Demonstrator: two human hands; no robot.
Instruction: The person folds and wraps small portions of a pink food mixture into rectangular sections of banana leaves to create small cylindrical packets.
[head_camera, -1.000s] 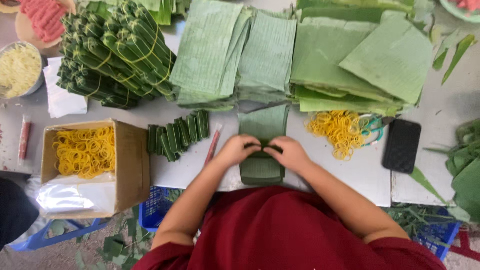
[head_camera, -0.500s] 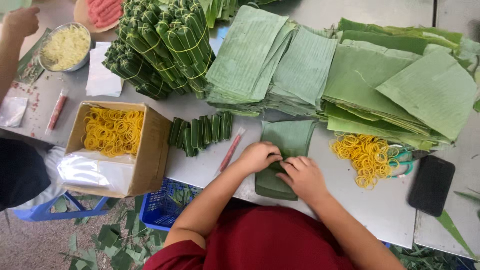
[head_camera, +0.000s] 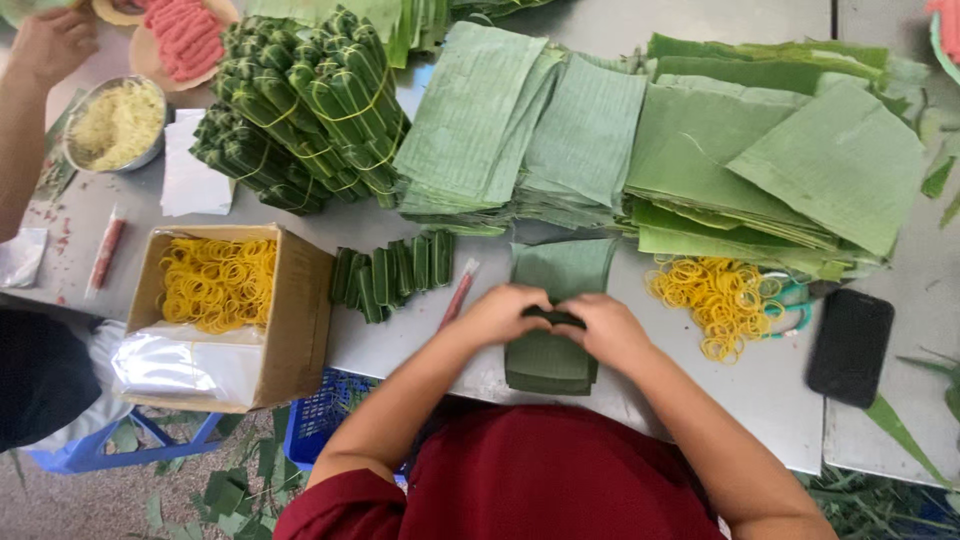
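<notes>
While both the left hand (head_camera: 497, 315) and right hand (head_camera: 608, 330) pinch it, fingers together, the banana leaf strip (head_camera: 556, 318) lies flat, ribbed, dark green.

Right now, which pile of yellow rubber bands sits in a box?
The left pile of rubber bands, inside the cardboard box. The other pile lies loose on the table, right of the hands.

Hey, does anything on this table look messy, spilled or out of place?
Mostly tidy. A loose heap of yellow rubber bands lies spilled on the table beside the black phone, though a cardboard box holds more. Leaf scraps litter the floor.
</notes>
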